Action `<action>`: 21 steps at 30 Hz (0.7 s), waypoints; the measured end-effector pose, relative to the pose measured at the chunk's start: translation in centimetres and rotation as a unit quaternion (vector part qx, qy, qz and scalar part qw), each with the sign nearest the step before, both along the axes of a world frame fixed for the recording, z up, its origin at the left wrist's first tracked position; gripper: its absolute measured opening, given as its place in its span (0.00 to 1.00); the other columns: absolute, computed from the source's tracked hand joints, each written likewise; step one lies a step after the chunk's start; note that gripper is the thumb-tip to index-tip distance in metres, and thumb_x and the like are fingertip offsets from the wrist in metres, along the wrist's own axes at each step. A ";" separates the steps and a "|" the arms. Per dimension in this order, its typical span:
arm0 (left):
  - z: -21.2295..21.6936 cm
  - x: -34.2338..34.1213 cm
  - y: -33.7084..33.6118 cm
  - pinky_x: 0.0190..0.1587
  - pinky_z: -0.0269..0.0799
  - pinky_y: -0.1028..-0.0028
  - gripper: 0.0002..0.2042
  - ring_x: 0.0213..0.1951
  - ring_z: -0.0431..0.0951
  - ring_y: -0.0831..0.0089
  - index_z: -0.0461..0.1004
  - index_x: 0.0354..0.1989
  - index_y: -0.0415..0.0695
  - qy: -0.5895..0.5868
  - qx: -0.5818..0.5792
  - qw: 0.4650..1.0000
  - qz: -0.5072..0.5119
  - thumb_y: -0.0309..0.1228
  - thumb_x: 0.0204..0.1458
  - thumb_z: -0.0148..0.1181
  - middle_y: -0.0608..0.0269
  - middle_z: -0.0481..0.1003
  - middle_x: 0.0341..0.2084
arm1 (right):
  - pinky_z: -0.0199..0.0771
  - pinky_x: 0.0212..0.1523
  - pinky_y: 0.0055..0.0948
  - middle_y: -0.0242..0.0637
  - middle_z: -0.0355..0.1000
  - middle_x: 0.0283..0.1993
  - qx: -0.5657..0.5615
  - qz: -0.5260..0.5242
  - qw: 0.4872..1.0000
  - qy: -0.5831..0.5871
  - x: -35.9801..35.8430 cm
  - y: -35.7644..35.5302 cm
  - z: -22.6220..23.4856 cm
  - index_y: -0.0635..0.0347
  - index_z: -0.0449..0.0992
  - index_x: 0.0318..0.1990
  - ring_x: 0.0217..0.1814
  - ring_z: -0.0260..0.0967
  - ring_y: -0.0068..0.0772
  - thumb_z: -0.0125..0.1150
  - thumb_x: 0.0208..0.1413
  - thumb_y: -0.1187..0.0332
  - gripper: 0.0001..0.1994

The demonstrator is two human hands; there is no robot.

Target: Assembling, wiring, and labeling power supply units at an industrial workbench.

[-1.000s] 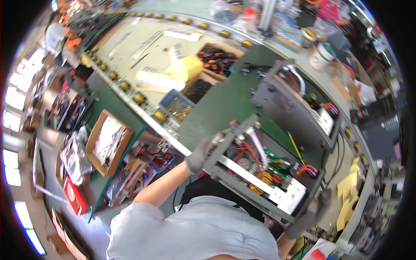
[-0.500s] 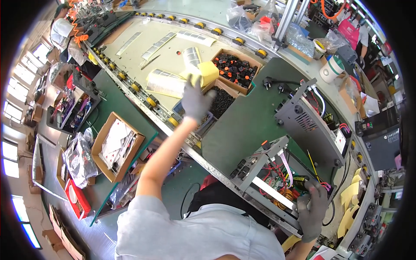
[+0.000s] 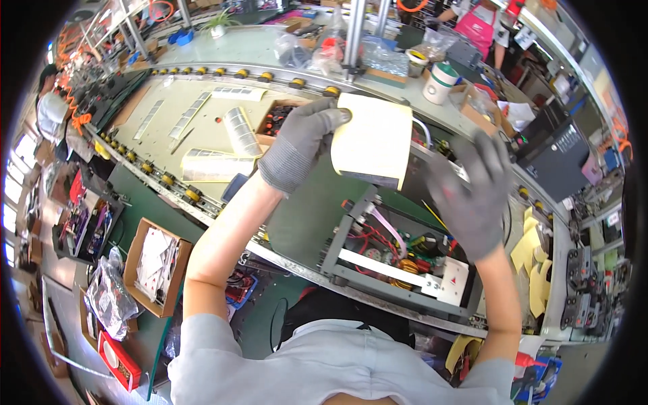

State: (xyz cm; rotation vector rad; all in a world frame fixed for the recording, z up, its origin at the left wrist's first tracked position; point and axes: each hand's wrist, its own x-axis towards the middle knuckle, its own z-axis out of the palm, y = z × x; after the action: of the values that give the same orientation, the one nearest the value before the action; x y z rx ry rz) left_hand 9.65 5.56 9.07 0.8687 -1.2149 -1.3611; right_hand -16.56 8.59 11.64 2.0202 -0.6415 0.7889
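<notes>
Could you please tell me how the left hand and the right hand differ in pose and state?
The left hand grips a pale yellow sheet by its edge, while the right hand shows nothing in its grip. The left hand's fingers are closed together; the right hand's are spread. The left hand looks fairly sharp, the right hand blurred. Both are gloved in grey.

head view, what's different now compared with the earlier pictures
The left hand let go of the open chassis, picked up the yellow sheet and carried it rightward. The right hand also came off the chassis and is raised, open, right of the sheet. The other label sheets and the green-and-white canister stayed put.
</notes>
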 end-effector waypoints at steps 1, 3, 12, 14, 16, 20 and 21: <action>0.4 -1.9 0.5 0.42 0.74 0.77 0.16 0.38 0.77 0.75 0.69 0.47 0.34 0.076 -0.008 0.996 -0.047 0.34 0.57 0.51 0.57 0.75 0.38 | 0.65 0.56 0.43 0.27 0.62 0.53 -0.040 0.020 0.999 -0.024 0.7 -1.0 0.0 0.37 0.75 0.45 0.55 0.62 0.36 0.61 0.45 0.64 0.16; 1.1 -3.9 1.7 0.41 0.74 0.76 0.17 0.37 0.77 0.75 0.69 0.48 0.35 0.104 0.011 0.992 -0.065 0.36 0.58 0.52 0.58 0.75 0.38 | 0.65 0.55 0.38 0.24 0.66 0.47 -0.058 0.059 0.996 -0.009 1.4 -1.4 0.4 0.39 0.76 0.41 0.54 0.63 0.29 0.60 0.44 0.64 0.14; -0.2 -7.7 4.4 0.53 0.66 0.71 0.20 0.53 0.70 0.69 0.76 0.48 0.43 0.012 0.033 0.984 -0.175 0.29 0.44 0.69 0.57 0.71 0.51 | 0.64 0.43 0.36 0.27 0.69 0.38 0.014 -0.084 0.990 -0.109 -3.4 -0.9 0.9 0.44 0.76 0.41 0.44 0.65 0.32 0.57 0.43 0.69 0.15; -0.3 -8.7 4.4 0.55 0.65 0.69 0.19 0.54 0.68 0.65 0.78 0.46 0.47 -0.158 -0.164 0.973 -0.029 0.28 0.42 0.69 0.56 0.71 0.51 | 0.64 0.41 0.37 0.32 0.70 0.35 0.165 -0.010 0.967 -0.192 -4.1 -1.3 -0.2 0.48 0.77 0.41 0.40 0.66 0.38 0.56 0.44 0.72 0.14; 0.3 -9.1 4.6 0.60 0.57 0.66 0.20 0.58 0.60 0.62 0.79 0.46 0.56 -0.379 -0.371 0.837 0.134 0.31 0.40 0.70 0.54 0.61 0.57 | 0.66 0.41 0.36 0.39 0.72 0.34 0.266 -0.008 0.938 -0.222 -4.6 -0.8 -0.3 0.53 0.77 0.40 0.38 0.67 0.42 0.57 0.43 0.74 0.14; -1.4 -10.6 3.5 0.53 0.66 0.68 0.17 0.52 0.68 0.62 0.79 0.43 0.47 -0.134 -0.394 0.909 -0.029 0.24 0.40 0.68 0.58 0.68 0.51 | 0.71 0.46 0.34 0.45 0.74 0.42 0.536 0.139 0.803 -0.220 -5.8 -0.9 -1.8 0.60 0.76 0.41 0.43 0.72 0.45 0.65 0.43 0.70 0.15; -1.3 -10.5 3.5 0.51 0.67 0.70 0.17 0.50 0.70 0.64 0.79 0.43 0.46 -0.162 -0.384 0.908 -0.037 0.23 0.41 0.68 0.59 0.69 0.50 | 0.71 0.46 0.33 0.45 0.74 0.42 0.542 0.152 0.800 -0.208 -5.9 -1.0 -2.1 0.61 0.76 0.41 0.44 0.72 0.45 0.65 0.43 0.70 0.15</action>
State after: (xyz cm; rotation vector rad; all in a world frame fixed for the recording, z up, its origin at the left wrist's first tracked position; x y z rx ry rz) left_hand -0.84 9.07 7.76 0.4808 -1.8742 -0.6783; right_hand -22.48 7.58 9.51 3.0728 -1.2355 1.2528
